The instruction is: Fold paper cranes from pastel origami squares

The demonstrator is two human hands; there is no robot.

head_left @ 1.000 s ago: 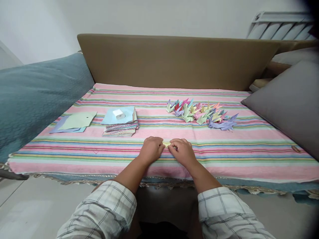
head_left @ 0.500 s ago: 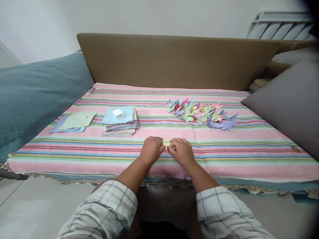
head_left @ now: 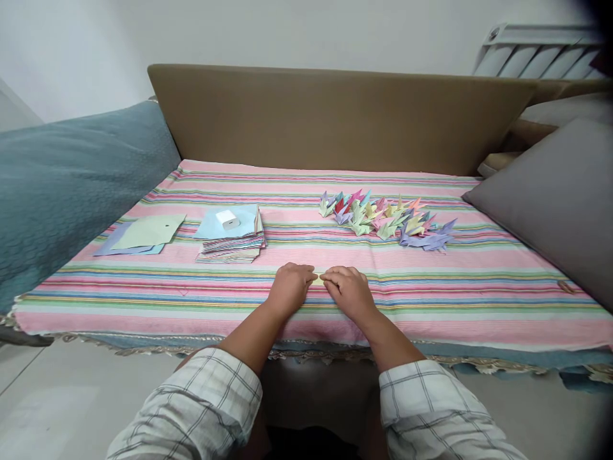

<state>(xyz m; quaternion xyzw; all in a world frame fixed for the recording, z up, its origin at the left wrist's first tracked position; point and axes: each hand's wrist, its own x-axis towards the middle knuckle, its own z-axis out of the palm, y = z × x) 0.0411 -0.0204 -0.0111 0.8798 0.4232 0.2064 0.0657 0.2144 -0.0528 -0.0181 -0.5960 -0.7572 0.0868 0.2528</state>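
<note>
Gripping pale yellow paper [head_left: 317, 281] on striped cloth [head_left: 306, 246] with left hand [head_left: 290, 289] and right hand [head_left: 351, 292], apparently clamping one end in each, largely hiding it. Best be keeping edges aligned, pressing evenly.

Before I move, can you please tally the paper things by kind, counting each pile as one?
Crane pile: 1 (too crowded to count singly)
Paper stack: 1
Loose sheets: 3 in view
Yellow paper: 1
Total: 6
</note>
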